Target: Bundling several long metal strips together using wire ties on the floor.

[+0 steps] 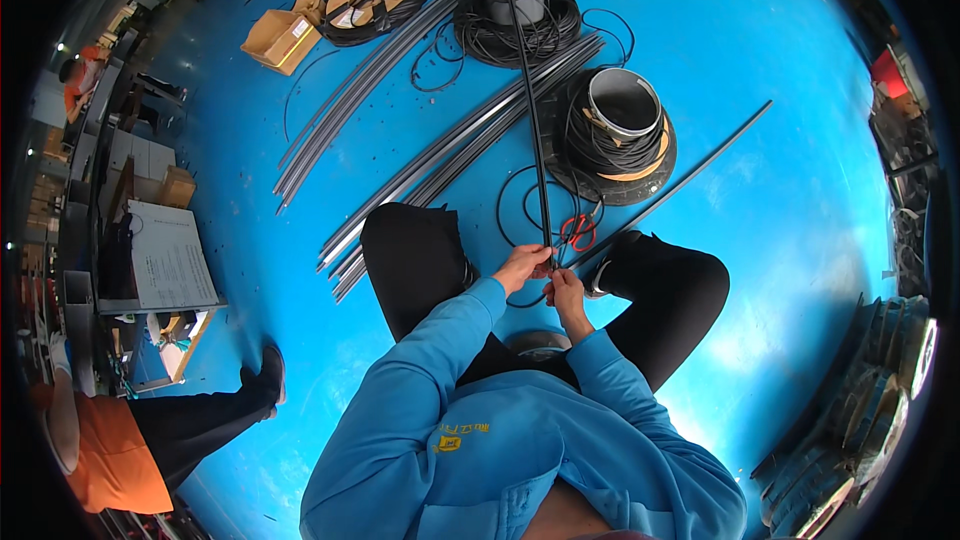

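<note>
My left hand (524, 267) is closed around the near end of a long black profile strip (534, 130), which stretches away from me across the floor. Just to its right, my right hand (567, 298) pinches a thin black cord (503, 208) against the strip's end; the fingers hide the exact contact. Loops of the cord lie between my knees and a reel of black cord (612, 145) with a grey core. Red-handled scissors (579, 231) rest on the floor just beyond my hands. A single dark grey strip (700, 166) slants away at the right.
Bundles of grey and black strips (465, 145) lie ahead on the blue floor. Farther off are another cord reel (516, 2), a wooden-sided reel (376, 2) and an open cardboard box (281, 40). A person in orange (110, 450) is at left, near a worktable (170, 270).
</note>
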Available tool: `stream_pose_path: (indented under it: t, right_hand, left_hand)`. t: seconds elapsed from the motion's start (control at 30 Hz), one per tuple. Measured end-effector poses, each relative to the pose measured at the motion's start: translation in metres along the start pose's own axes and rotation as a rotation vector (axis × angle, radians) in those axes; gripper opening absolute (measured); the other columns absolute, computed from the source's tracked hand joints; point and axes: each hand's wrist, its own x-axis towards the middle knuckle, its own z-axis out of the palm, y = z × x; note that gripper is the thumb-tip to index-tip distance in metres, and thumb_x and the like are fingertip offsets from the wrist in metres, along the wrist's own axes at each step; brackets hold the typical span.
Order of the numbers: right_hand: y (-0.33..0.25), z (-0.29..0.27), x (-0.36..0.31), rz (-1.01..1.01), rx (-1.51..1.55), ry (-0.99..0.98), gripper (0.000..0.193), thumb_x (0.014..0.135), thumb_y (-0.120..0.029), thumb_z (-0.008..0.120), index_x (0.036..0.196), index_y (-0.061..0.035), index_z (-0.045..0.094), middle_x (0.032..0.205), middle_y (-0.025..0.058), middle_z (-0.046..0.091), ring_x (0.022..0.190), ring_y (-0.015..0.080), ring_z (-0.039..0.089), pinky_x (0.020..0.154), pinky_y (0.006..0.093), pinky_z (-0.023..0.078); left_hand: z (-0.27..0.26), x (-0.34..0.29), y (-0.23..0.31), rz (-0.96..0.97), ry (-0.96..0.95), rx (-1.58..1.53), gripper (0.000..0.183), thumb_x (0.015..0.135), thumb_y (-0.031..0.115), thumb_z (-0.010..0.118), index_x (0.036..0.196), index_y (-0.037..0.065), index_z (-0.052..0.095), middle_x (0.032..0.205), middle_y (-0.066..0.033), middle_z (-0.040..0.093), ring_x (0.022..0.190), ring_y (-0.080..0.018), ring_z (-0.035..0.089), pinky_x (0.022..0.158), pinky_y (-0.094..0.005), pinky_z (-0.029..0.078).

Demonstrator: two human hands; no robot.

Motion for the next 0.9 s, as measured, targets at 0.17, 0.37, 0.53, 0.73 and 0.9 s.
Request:
stream_pose_path:
  t: [0.17, 0.37, 0.53, 0.73, 0.9]
  right_hand:
    - [-0.005, 0.0, -0.003, -0.029, 0.035, -0.005, 0.019, 0.09, -0.017, 0.041, 0.089, -0.0009, 0.051, 0.062, 0.0089, 0.055, 0.046, 0.0129, 0.045, 0.041, 0.023, 0.037]
    - [-0.007, 0.002, -0.008, -0.046, 0.053, -0.012, 0.019, 0.09, -0.016, 0.041, 0.088, -0.0003, 0.051, 0.063, 0.0098, 0.057, 0.046, 0.0128, 0.045, 0.041, 0.0228, 0.037]
    - [-0.013, 0.001, -0.012, -0.111, 0.054, 0.017, 0.018, 0.09, -0.015, 0.042, 0.09, 0.0004, 0.051, 0.063, 0.0092, 0.057, 0.046, 0.0115, 0.044, 0.042, 0.0221, 0.037]
    - [-0.043, 0.003, -0.033, -0.269, 0.144, 0.013, 0.018, 0.092, -0.015, 0.043, 0.09, 0.0002, 0.052, 0.065, 0.0078, 0.058, 0.047, 0.0087, 0.042, 0.044, 0.0191, 0.036]
    - [-0.047, 0.003, -0.04, -0.305, 0.088, 0.016, 0.019, 0.092, -0.015, 0.044, 0.09, 0.0007, 0.053, 0.064, 0.007, 0.058, 0.047, 0.0077, 0.041, 0.044, 0.0182, 0.035]
  left_hand:
    - [0.002, -0.001, 0.005, 0.015, -0.017, -0.038, 0.022, 0.09, 0.02, 0.052, 0.102, 0.004, 0.061, 0.081, -0.0057, 0.061, 0.069, -0.0116, 0.058, 0.061, -0.0193, 0.048]
    - [0.002, -0.005, 0.005, 0.031, -0.024, -0.052, 0.021, 0.089, 0.019, 0.054, 0.101, 0.003, 0.061, 0.08, -0.0061, 0.061, 0.068, -0.0116, 0.058, 0.062, -0.0192, 0.048]
    - [0.004, -0.005, 0.01, 0.067, -0.079, -0.15, 0.02, 0.089, 0.017, 0.053, 0.101, 0.002, 0.06, 0.081, -0.0071, 0.061, 0.071, -0.0125, 0.059, 0.064, -0.0205, 0.05]
    - [0.015, -0.013, 0.042, 0.05, -0.161, -0.33, 0.021, 0.09, 0.018, 0.052, 0.103, 0.002, 0.059, 0.08, -0.0076, 0.062, 0.067, -0.0131, 0.061, 0.063, -0.0214, 0.051]
    - [0.015, -0.014, 0.042, 0.052, -0.151, -0.308, 0.022, 0.09, 0.019, 0.052, 0.104, 0.003, 0.059, 0.08, -0.0076, 0.062, 0.066, -0.013, 0.06, 0.062, -0.0217, 0.051]
